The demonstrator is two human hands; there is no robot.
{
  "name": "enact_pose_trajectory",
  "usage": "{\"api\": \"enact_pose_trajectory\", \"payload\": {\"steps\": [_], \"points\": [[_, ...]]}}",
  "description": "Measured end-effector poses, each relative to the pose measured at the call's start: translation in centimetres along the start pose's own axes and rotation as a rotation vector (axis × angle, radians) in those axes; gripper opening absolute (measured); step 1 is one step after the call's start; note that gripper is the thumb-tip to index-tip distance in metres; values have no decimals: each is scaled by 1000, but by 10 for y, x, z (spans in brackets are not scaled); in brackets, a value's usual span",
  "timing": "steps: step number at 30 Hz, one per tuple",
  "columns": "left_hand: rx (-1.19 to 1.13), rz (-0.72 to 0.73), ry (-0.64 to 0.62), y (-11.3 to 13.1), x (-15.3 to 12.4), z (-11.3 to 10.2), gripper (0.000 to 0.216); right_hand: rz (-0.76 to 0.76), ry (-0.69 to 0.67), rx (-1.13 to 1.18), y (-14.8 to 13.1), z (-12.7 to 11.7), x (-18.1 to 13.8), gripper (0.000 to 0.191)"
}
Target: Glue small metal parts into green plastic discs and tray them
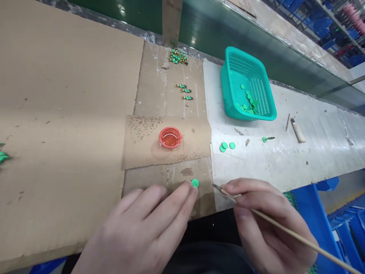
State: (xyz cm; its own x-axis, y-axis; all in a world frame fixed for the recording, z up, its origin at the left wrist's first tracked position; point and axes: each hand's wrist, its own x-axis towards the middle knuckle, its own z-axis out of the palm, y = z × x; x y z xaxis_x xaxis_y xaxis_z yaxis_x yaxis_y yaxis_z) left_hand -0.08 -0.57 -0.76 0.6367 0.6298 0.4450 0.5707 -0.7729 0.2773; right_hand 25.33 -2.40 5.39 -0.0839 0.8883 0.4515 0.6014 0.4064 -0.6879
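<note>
My left hand (148, 224) has its fingers together, the tips at the edge of a small round green disc (195, 183) with tiny holes, low over the brown cardboard. The thumb is hidden. Pinched like a pen in my right hand (265, 220) is a thin wooden paintbrush (281, 219), its dark tip a short way right of the disc. Ahead of both hands stands a small red dish (170, 137) of clear-looking liquid. Loose green discs (224, 145) lie on the pale sheet beyond my right hand.
A teal basket (225, 91) holds more green discs. Small green-and-dark figures (186, 90) lie in a short row, with a pile of figures (177, 56) behind. One disc with a figure attached (265, 139) lies near a whitish tube (298, 131). Blue bins (313, 217) are lower right.
</note>
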Motion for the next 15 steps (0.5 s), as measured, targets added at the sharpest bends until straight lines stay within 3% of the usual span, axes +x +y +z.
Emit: {"api": "enact_pose_trajectory", "payload": {"steps": [4, 15], "points": [[-51, -22, 54, -2, 11, -6, 32, 47, 110, 114, 15, 1, 0, 36], [-55, 5, -4, -8, 27, -19, 31, 147, -12, 310, 37, 3, -4, 26]]}}
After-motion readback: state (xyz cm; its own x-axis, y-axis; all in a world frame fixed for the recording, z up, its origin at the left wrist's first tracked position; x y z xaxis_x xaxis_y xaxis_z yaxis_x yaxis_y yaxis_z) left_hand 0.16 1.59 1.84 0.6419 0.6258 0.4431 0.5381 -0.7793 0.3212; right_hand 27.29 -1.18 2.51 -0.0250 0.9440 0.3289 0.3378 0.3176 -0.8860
